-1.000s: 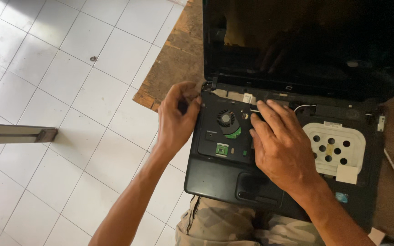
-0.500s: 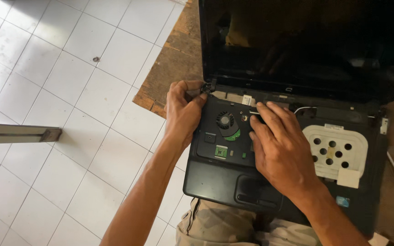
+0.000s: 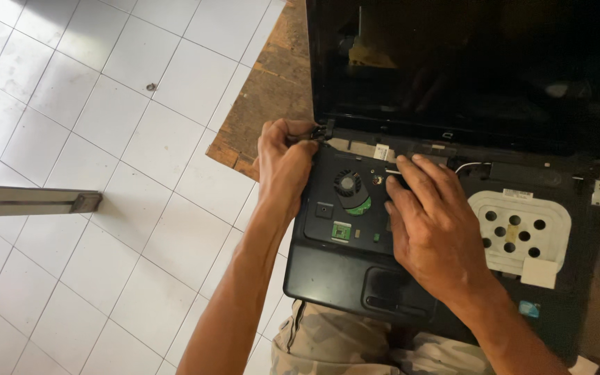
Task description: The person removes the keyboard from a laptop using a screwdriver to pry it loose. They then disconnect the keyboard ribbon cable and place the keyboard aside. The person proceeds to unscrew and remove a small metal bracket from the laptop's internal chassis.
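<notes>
Two hands on opened laptop [image 3: 355,229]: left hand [image 3: 282,163] pinched hinge corner [image 3: 324,130], right hand [image 3: 432,222] lay flat, holding nothing; risked snapping thin white cable [image 3: 470,167] if pulled.

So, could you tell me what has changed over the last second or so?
The left hand slid up the laptop's left edge to the hinge corner, fingertips now pinching there. The right hand stayed flat on the opened base, fingers near the white cable; the fan and screen are unchanged.
</notes>
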